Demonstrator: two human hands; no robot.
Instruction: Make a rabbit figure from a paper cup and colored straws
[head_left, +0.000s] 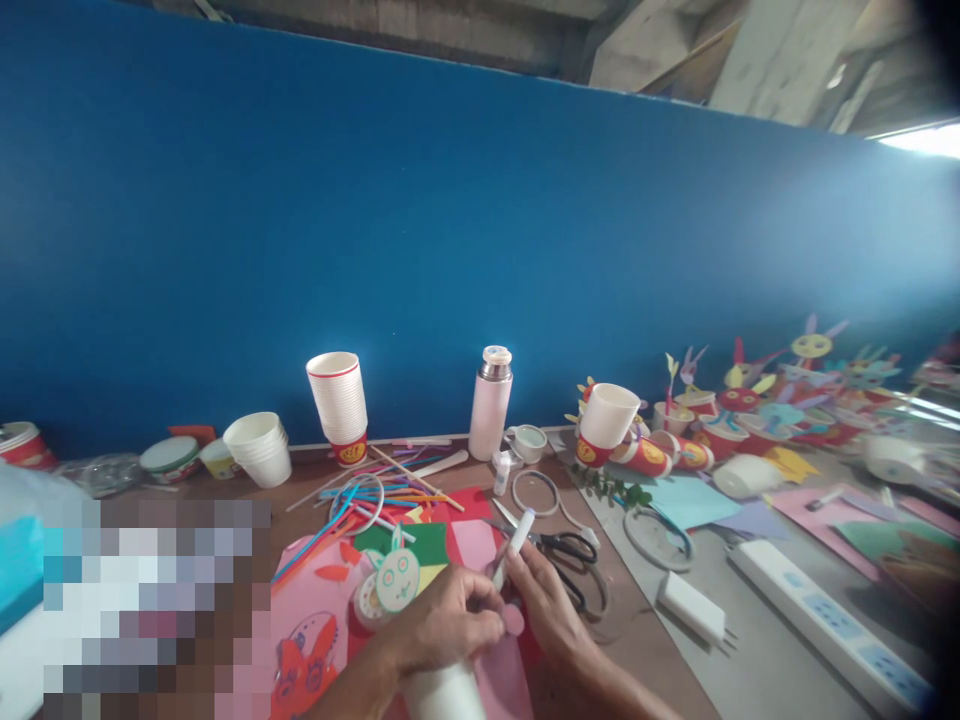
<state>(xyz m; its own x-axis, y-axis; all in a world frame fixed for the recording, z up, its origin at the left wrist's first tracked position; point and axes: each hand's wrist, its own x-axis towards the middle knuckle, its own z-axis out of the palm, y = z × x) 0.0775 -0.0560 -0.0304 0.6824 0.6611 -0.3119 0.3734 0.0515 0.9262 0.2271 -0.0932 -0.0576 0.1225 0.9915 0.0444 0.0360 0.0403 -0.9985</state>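
Note:
My left hand [454,615] is closed, thumb and fingers pinching a small pink paper circle [513,619]. Fingers of my right hand [546,600] wrap around a slim white marker-like tube [523,532] with a pale purple end, pointing up and away. Below my left hand is a white paper cup [446,692], partly hidden by the wrist. Just left of that hand sits a pale green paper rabbit face [397,578] with ears. Black-handled scissors [566,546] lie beyond my right hand. Pink paper [502,680] is spread under both hands.
Stacked paper cups [336,400], a pink thermos [491,410] and another cup stack [259,448] line the blue wall. Coloured sticks [390,490] lie in front. At right are a power strip [825,625], a white charger [694,610] and several decorated cups [739,410].

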